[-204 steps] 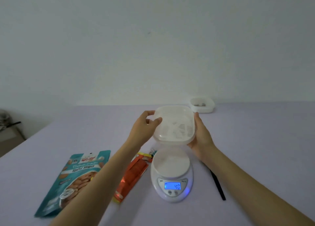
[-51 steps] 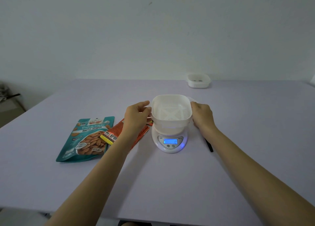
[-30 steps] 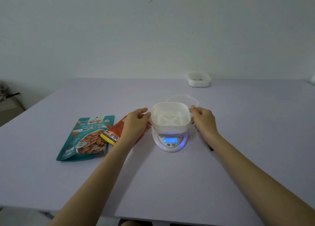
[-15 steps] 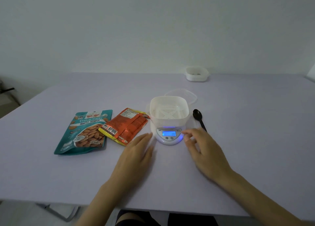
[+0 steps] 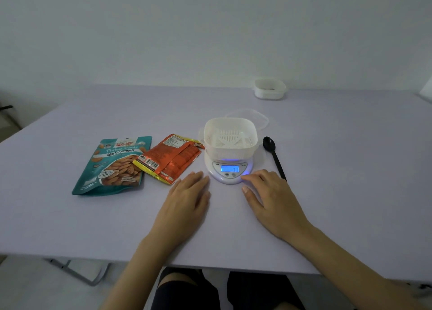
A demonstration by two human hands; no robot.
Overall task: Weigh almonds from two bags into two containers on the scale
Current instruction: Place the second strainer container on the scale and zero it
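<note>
A white perforated container (image 5: 230, 136) sits on the white digital scale (image 5: 228, 170), whose blue display is lit. Left of the scale lie an orange bag (image 5: 171, 159) and a teal almond bag (image 5: 115, 164), the orange one overlapping the teal one's edge. A second white container (image 5: 270, 91) stands at the far edge of the table. My left hand (image 5: 187, 199) rests flat on the table just left of the scale. My right hand (image 5: 268, 195) lies on the table at the scale's front right, fingertips close to its base. Both hands hold nothing.
A black spoon (image 5: 274, 156) lies right of the scale. A clear lid (image 5: 259, 119) lies behind the container on the scale. The lilac table (image 5: 350, 169) ends near my knees.
Both hands let go of the container after setting it on the scale and drew back to the table in front. The display reading changed.
</note>
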